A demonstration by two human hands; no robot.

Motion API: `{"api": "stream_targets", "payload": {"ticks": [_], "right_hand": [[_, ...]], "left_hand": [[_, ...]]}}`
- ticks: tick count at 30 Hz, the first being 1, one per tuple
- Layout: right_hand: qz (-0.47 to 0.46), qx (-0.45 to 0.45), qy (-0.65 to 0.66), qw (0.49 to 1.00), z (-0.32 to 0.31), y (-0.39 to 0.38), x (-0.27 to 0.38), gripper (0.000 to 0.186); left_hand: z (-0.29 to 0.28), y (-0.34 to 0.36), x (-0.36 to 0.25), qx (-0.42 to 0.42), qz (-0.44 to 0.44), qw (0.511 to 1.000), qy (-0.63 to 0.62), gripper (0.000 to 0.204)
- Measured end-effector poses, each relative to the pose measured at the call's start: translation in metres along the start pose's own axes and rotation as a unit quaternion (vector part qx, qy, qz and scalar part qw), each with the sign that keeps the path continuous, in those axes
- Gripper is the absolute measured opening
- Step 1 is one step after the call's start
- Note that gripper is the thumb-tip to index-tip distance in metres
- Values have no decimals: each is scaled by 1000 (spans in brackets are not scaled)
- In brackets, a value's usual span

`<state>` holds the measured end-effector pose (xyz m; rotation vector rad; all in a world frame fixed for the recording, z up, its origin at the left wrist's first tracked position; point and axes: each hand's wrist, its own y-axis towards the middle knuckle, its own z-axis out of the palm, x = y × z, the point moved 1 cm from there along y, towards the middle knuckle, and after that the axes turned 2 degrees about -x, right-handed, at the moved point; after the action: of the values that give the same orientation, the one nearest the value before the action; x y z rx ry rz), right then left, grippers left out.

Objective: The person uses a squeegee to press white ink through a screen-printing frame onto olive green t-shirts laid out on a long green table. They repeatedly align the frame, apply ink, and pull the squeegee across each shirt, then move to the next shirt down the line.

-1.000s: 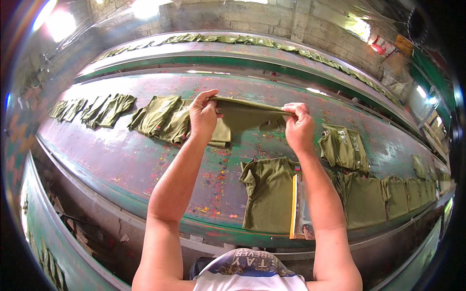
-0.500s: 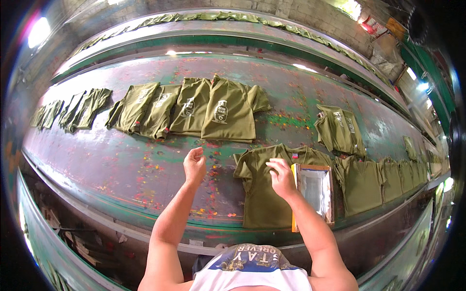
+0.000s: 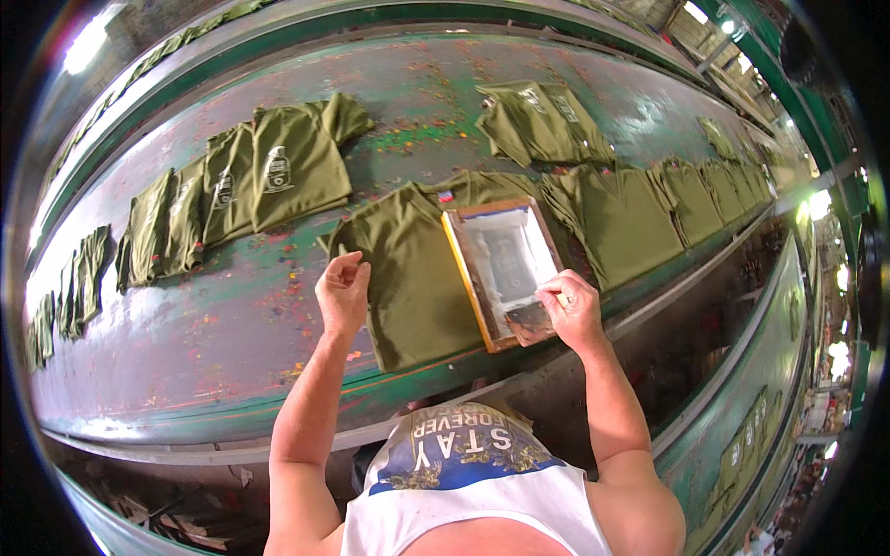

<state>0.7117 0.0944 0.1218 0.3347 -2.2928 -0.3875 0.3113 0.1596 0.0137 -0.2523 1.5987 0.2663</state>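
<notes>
A screen printing frame [image 3: 452, 250] with wooden sides and a pale mesh lies on an olive green T-shirt [image 3: 403, 269] spread on the long table. Through the mesh a bottle-like design shows faintly. My right hand [image 3: 572, 310] is over the frame's near right corner, thumb and fingers pinched together; what they hold, if anything, is too small to tell. Beside it, a brown piece [image 3: 531, 324] sits at the near end of the frame. My left hand [image 3: 343, 295] is at the shirt's left sleeve, fingers curled in, with nothing visible in them.
Printed olive shirts [image 3: 301, 171] overlap in a row at the left. Another printed shirt [image 3: 542, 120] lies beyond the frame. Plain olive shirts [image 3: 640, 222] line the near edge to the right. The table [image 3: 250, 306] is paint-spotted; another table [image 3: 732, 417] stands behind at the right.
The view has turned to the right. My right hand has moved from the shirt left of the frame to the frame's near right corner. My left hand has come to the shirt's sleeve.
</notes>
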Motion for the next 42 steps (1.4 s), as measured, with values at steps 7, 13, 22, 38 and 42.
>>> {"api": "stream_targets", "payload": {"ticks": [7, 13, 22, 38, 42], "right_hand": [[-57, 166, -56, 983, -42, -47, -39, 37], [-189, 181, -74, 962, -29, -51, -73, 41], [-230, 251, 49, 939, -19, 1, -110, 29], [-193, 192, 16, 962, 39, 148, -147, 36], [-213, 236, 3, 948, 28, 132, -144, 41]], "left_hand": [[96, -61, 24, 69, -43, 997, -3, 26], [164, -82, 33, 6, -107, 994, 8, 35], [183, -82, 26, -37, -134, 975, 173, 53], [179, -69, 6, 10, -196, 962, 188, 60], [179, -68, 8, 21, -212, 964, 158, 59]]}}
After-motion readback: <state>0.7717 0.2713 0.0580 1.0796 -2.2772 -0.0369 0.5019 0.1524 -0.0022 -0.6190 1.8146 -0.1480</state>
